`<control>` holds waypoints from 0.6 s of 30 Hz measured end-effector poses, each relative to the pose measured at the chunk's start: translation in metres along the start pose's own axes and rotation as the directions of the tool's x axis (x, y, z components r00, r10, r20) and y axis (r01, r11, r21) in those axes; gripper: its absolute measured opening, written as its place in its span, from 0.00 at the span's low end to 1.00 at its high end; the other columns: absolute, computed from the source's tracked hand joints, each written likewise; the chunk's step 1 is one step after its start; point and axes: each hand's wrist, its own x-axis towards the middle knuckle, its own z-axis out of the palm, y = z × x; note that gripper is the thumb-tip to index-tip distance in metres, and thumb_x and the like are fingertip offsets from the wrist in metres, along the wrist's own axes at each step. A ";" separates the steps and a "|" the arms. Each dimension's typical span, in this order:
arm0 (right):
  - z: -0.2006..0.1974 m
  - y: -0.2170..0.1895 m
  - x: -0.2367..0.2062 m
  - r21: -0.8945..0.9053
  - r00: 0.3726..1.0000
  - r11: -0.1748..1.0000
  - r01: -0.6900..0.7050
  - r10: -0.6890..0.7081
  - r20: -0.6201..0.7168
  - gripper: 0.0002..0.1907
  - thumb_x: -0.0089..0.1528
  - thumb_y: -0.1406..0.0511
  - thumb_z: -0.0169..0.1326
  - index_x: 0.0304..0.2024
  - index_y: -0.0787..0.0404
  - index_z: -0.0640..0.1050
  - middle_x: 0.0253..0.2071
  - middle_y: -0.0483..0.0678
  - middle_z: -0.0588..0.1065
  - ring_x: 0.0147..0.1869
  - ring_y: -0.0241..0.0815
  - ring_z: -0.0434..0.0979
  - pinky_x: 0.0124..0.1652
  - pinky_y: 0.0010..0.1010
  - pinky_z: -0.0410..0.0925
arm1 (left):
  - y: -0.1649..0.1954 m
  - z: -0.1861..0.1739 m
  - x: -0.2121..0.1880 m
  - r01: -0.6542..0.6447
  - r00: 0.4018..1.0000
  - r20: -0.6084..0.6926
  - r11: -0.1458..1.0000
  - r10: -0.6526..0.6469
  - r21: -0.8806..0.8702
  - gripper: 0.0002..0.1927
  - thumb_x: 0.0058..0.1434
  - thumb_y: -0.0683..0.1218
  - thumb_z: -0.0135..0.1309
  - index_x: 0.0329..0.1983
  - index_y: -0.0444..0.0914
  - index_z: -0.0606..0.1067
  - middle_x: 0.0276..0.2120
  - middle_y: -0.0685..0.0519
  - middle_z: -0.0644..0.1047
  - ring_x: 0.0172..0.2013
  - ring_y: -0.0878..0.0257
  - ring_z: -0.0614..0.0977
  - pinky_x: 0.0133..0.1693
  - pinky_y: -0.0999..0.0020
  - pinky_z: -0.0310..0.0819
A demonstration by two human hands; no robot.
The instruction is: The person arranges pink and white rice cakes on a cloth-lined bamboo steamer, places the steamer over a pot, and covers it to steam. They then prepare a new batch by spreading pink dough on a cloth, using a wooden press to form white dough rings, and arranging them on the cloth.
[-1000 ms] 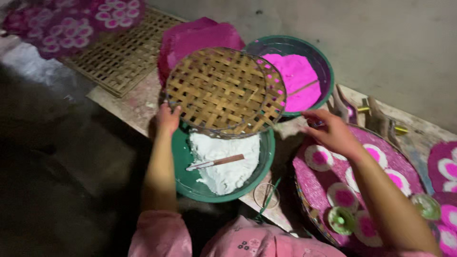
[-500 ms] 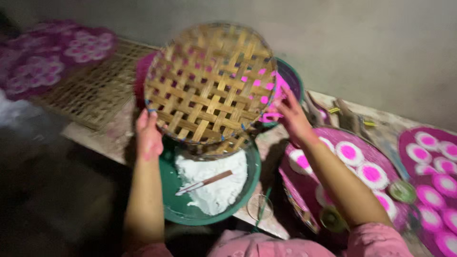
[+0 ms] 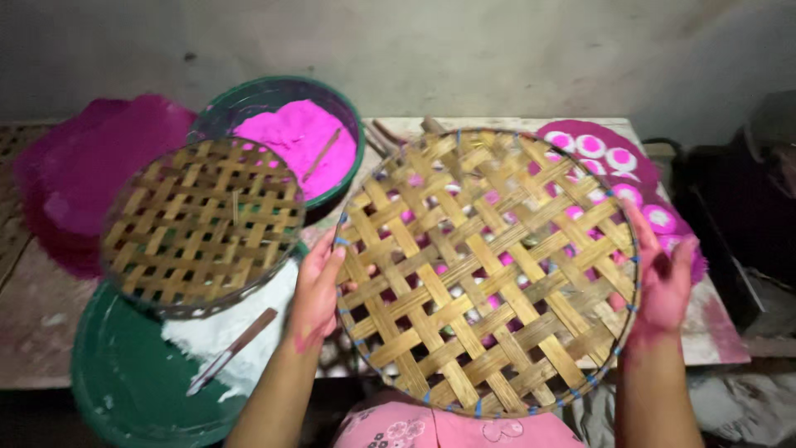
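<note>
I hold a round woven bamboo tray (image 3: 489, 265) flat in front of me, with blue ties along its rim. My left hand (image 3: 315, 286) grips its left edge and my right hand (image 3: 663, 274) grips its right edge. Both hands are stained pink. Through the tray's open weave I see a pink tray with white-and-pink round pieces (image 3: 613, 166) beneath it. A second, smaller bamboo tray (image 3: 203, 224) rests to the left, on top of the green basin.
A green basin (image 3: 124, 382) at lower left holds white powder and a stick (image 3: 232, 348). Another green basin with bright pink powder (image 3: 290, 141) stands behind. A stack of magenta sheets (image 3: 91, 174) lies at far left. A grey wall runs behind the wooden table (image 3: 33, 315).
The large bamboo tray has come off the stack and moved right and toward me, over the pink tray of pieces. A smaller bamboo tray stays over the white-powder basin.
</note>
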 end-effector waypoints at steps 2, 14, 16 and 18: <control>-0.007 -0.011 -0.018 -0.144 0.998 0.988 0.052 -0.056 -0.026 0.35 0.70 0.52 0.45 0.72 0.68 0.63 0.68 0.56 0.70 0.69 0.48 0.72 0.65 0.40 0.64 | -0.023 0.007 0.005 0.052 0.998 -0.026 0.998 -0.051 0.037 0.26 0.71 0.44 0.44 0.72 0.38 0.65 0.48 0.51 0.80 0.34 0.63 0.84 0.26 0.77 0.68; -0.134 0.088 0.048 -0.822 0.977 0.569 -0.037 -0.154 -0.150 0.23 0.67 0.67 0.55 0.65 0.62 0.75 0.45 0.47 0.72 0.48 0.37 0.71 0.50 0.28 0.67 | -0.065 -0.013 0.054 -0.083 0.899 -0.183 0.565 0.398 0.821 0.21 0.65 0.44 0.53 0.62 0.41 0.77 0.49 0.43 0.76 0.49 0.55 0.79 0.54 0.66 0.71; -0.149 0.096 0.052 -0.923 0.983 0.384 0.023 -0.177 -0.049 0.24 0.65 0.67 0.57 0.65 0.61 0.77 0.38 0.48 0.69 0.43 0.39 0.69 0.45 0.30 0.66 | -0.064 -0.010 0.051 -0.012 0.898 -0.221 0.524 0.380 0.852 0.22 0.64 0.43 0.54 0.63 0.44 0.77 0.46 0.43 0.75 0.47 0.55 0.79 0.53 0.65 0.72; -0.157 0.099 0.050 -0.970 0.985 0.233 0.067 -0.173 0.026 0.24 0.63 0.67 0.59 0.62 0.60 0.77 0.34 0.48 0.68 0.39 0.41 0.69 0.42 0.33 0.66 | -0.067 -0.006 0.050 -0.059 0.888 -0.194 0.522 0.417 0.851 0.22 0.64 0.43 0.55 0.62 0.43 0.77 0.49 0.43 0.74 0.47 0.55 0.79 0.51 0.66 0.74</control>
